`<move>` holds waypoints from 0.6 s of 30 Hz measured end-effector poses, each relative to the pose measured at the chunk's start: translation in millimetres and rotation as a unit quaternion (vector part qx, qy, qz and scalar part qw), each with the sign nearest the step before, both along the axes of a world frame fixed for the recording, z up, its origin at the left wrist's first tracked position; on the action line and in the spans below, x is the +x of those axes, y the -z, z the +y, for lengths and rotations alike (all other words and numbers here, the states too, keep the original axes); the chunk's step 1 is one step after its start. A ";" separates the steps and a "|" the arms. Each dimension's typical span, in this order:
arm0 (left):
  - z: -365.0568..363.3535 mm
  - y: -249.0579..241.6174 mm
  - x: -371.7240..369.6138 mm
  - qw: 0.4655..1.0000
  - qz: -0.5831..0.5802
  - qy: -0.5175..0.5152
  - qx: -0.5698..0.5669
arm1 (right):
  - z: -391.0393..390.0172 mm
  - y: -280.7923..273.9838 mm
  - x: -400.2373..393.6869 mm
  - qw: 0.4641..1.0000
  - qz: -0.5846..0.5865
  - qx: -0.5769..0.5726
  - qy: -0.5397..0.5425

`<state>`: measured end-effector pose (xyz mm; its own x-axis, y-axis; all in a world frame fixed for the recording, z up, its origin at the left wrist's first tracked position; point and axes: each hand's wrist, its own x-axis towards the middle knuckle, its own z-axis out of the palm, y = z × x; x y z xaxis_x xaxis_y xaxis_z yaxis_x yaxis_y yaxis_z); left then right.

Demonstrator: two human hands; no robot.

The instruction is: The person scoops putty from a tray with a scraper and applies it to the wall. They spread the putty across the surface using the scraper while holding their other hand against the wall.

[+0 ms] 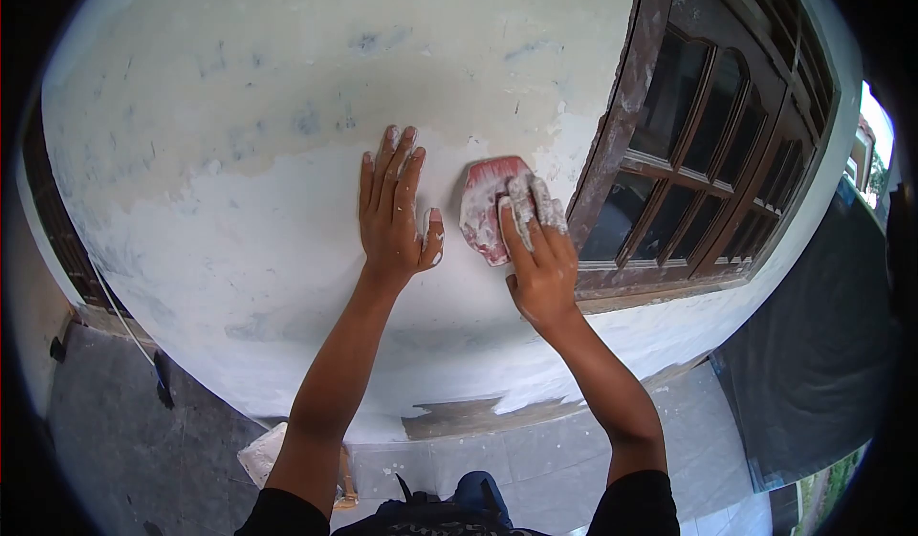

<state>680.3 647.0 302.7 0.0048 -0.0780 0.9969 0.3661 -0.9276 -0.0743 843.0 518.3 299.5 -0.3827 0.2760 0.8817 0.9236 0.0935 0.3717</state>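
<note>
My left hand point(394, 206) lies flat against the wall point(277, 240), its fingers stretched upward and its thumb out to the side, with white specks on the skin. To its right, my right hand point(540, 249) presses a red pad point(486, 206) smeared with white onto the wall. White paste coats several of its fingertips. Around both hands the wall is white, while higher up it is cream with dark bluish marks.
A brown wooden window point(693, 153) stands close to the right hand. Below are grey floor tiles point(449, 464), a white-stained container point(263, 452) by the left forearm, and a long-handled brush point(163, 383) at left. A dark sheet point(813, 345) hangs at right.
</note>
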 end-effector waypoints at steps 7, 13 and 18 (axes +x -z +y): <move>1.6 0.9 0.9 1.000 -0.004 0.009 0.003 | 23.5 -68.1 6.8 0.997 0.023 0.078 0.011; 0.1 0.2 -0.6 1.000 -0.002 0.002 -0.002 | 13.5 -7.4 7.0 0.999 0.027 0.012 0.015; 0.6 -0.6 0.4 1.000 -0.009 -0.007 0.010 | -2.4 -4.3 5.5 0.999 0.039 0.001 -0.008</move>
<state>680.7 647.6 303.3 -0.0121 -0.0976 0.9951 0.3808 -0.9207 -0.0857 848.5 515.9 303.8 -0.3181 0.2692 0.9090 0.9479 0.1087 0.2995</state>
